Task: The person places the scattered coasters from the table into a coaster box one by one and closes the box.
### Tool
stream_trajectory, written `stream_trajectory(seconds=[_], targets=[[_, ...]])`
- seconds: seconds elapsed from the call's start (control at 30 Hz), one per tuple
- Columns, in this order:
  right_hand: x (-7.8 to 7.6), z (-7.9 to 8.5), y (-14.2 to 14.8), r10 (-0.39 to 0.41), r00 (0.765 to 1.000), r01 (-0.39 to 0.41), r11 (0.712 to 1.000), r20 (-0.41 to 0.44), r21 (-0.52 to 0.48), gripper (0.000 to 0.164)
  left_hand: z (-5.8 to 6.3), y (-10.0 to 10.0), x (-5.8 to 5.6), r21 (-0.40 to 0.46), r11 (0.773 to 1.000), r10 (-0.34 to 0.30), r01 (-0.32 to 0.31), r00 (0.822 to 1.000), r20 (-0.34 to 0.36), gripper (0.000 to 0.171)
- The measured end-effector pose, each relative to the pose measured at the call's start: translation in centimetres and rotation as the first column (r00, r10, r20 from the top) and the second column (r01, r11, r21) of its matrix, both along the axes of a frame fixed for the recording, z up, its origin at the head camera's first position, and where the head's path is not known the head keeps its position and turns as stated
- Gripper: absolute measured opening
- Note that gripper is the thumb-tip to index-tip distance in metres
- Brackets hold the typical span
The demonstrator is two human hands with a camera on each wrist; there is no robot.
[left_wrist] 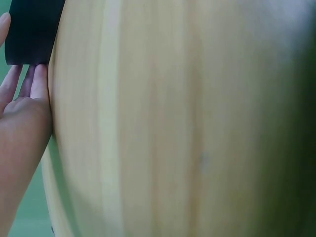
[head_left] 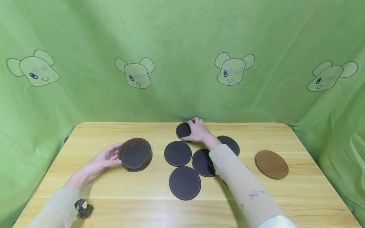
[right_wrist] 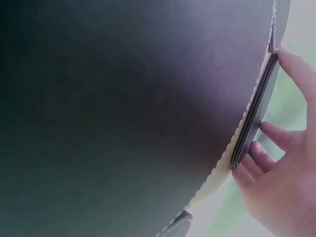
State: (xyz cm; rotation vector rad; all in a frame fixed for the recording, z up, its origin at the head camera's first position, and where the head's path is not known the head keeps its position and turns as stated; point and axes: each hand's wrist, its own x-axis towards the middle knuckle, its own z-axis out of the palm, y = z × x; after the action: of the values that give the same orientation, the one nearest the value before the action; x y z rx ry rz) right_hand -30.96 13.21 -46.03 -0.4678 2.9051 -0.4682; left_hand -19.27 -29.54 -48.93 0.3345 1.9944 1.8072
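Note:
A round brown coaster holder (head_left: 144, 164) with a dark coaster (head_left: 136, 155) inside stands left of centre on the table. My left hand (head_left: 104, 160) holds its left side, thumb toward the front and fingers farther back; the dark wall of the holder (left_wrist: 33, 34) shows in the left wrist view. At the far table edge my right hand (head_left: 198, 130) grips a dark stitched coaster (head_left: 182, 130) between thumb and fingers. Layered dark edges (right_wrist: 254, 111) appear at those fingers in the right wrist view. Nearer lie dark coasters (head_left: 177, 153), one partly behind my right sleeve.
Another dark coaster (head_left: 184, 183) lies closest to me, and one more (head_left: 230, 145) sits beyond my right forearm. A brown round disc (head_left: 271, 164) rests at the right of the wooden table (head_left: 128, 205). Green cloth (head_left: 182, 95) hangs behind and at both sides.

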Motion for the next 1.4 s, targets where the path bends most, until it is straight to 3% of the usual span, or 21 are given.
stream_trajectory(seconds=[0.7,1.03,1.4], targets=[[0.4,0.2,-0.5,-0.019,1.000,0.020,0.996,-0.011,0.091,0.102,-0.4,0.2,0.2,0.022,1.000,-0.002,0.002,1.000,-0.010,0.084],[0.1,0.2,-0.1,-0.033,0.999,0.035,0.998,-0.025,0.051,0.103,-0.3,0.2,0.2,0.030,1.000,-0.002,0.003,1.000,-0.019,0.083],[0.7,1.7,-1.2,-0.011,1.000,0.011,1.000,-0.026,0.015,0.102,-0.2,0.1,0.1,0.040,0.999,-0.008,0.009,0.999,-0.032,0.083]])
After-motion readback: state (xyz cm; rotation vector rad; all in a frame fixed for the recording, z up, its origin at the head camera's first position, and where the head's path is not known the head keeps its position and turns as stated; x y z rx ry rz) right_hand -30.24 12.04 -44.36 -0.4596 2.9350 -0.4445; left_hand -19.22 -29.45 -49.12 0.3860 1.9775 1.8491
